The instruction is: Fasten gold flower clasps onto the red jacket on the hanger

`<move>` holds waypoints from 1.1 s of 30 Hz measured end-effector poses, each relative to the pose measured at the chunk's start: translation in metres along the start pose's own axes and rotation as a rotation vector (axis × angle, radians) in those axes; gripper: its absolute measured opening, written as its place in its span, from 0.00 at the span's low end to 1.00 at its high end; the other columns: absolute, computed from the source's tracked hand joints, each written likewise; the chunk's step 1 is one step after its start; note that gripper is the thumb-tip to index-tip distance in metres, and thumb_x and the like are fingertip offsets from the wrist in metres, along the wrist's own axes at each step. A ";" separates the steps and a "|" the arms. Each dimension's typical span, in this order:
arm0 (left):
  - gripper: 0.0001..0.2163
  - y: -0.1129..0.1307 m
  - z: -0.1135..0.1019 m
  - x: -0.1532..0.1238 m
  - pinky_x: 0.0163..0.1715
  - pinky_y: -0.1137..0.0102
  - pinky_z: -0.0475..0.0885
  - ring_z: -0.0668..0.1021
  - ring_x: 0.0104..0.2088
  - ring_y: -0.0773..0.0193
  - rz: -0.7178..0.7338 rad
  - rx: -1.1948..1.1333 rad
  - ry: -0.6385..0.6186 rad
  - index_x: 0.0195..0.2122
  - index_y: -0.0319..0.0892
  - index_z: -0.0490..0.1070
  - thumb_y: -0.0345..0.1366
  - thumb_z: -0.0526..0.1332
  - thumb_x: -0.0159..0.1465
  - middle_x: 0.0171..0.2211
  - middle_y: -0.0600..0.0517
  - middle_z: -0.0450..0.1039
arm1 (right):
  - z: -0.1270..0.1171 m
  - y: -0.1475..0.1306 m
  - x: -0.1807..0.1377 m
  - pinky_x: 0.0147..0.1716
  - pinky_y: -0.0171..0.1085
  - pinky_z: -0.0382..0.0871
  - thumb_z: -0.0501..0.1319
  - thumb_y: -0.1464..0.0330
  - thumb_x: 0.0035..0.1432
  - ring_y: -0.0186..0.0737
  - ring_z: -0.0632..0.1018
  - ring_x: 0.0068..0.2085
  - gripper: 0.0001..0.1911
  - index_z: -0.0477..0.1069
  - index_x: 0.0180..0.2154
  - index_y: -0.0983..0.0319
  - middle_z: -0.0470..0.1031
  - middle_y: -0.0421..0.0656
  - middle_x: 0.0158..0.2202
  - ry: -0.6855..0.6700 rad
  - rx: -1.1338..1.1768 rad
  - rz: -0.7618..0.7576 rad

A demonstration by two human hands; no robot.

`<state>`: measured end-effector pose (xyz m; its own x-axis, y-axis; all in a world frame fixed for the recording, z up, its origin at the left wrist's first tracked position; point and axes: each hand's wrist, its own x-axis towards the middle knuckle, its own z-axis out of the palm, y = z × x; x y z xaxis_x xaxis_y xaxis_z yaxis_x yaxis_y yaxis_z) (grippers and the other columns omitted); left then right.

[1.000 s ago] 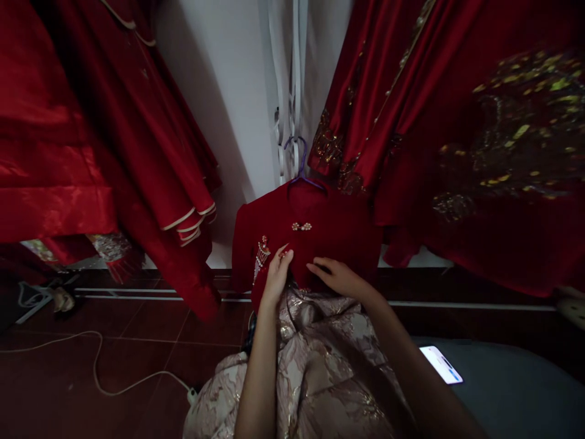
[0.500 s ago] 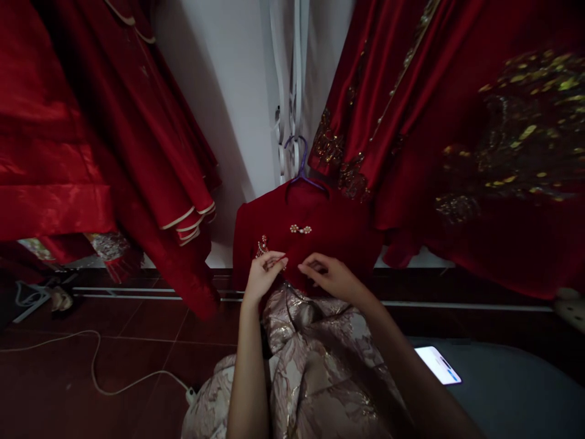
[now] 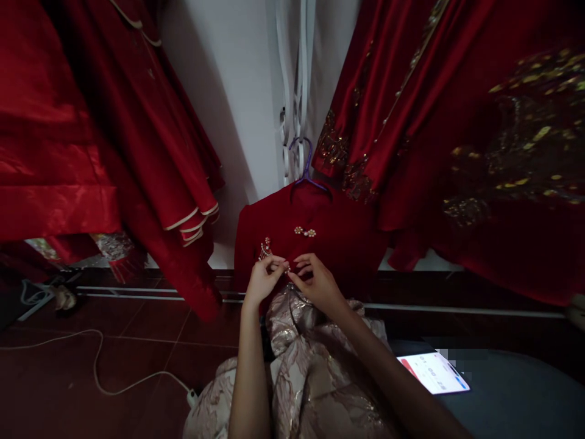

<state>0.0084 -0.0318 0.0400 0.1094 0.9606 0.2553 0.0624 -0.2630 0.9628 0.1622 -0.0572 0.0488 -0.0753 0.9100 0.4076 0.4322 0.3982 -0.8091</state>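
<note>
A short red jacket (image 3: 351, 238) hangs on a purple hanger (image 3: 307, 174) in front of me. A pearl clasp (image 3: 304, 231) joins its front near the neck, and a beaded brooch (image 3: 265, 249) with dangling strands sits on the chest at left. Lower down the front, a small pearl button (image 3: 287, 269) shows between my fingertips. My left hand (image 3: 265, 280) pinches it from the left, thumb against index finger. Curled around its other side is my right hand (image 3: 316, 285), with thumb and index finger at the button. Fingers partly hide it.
Red garments (image 3: 173, 152) hang at left, and gold-trimmed red ones (image 3: 388, 122) at right. A lit phone (image 3: 434, 372) lies on a grey surface (image 3: 512, 390). Patterned shiny fabric (image 3: 320, 378) lies below my arms. A white cable (image 3: 137, 381) crosses the tiled floor.
My right hand has moved left and met my left hand at the button. The view has shifted slightly, and the phone's screen shows a different display.
</note>
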 end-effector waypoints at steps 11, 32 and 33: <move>0.16 0.011 0.008 -0.008 0.34 0.69 0.75 0.75 0.28 0.69 -0.214 -0.240 -0.116 0.35 0.36 0.74 0.42 0.66 0.49 0.28 0.52 0.73 | 0.007 0.008 0.001 0.29 0.32 0.72 0.59 0.64 0.50 0.34 0.74 0.32 0.18 0.61 0.43 0.62 0.69 0.43 0.34 0.035 0.070 0.056; 0.13 -0.037 0.005 0.029 0.47 0.66 0.66 0.74 0.40 0.65 0.087 -0.239 0.406 0.41 0.38 0.69 0.32 0.60 0.54 0.40 0.45 0.72 | 0.009 0.008 0.049 0.28 0.31 0.71 0.62 0.63 0.47 0.33 0.75 0.31 0.16 0.67 0.39 0.62 0.72 0.41 0.30 0.001 0.201 -0.055; 0.13 -0.036 0.005 0.030 0.47 0.66 0.67 0.74 0.40 0.65 0.087 -0.236 0.407 0.41 0.38 0.69 0.32 0.60 0.54 0.41 0.45 0.73 | 0.013 0.010 0.057 0.29 0.32 0.72 0.62 0.63 0.47 0.33 0.75 0.31 0.15 0.68 0.38 0.62 0.73 0.42 0.30 0.009 0.196 -0.062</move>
<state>0.0146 0.0060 0.0123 -0.2963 0.9053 0.3042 -0.1616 -0.3615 0.9183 0.1503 -0.0002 0.0580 -0.0879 0.8825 0.4620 0.2440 0.4687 -0.8490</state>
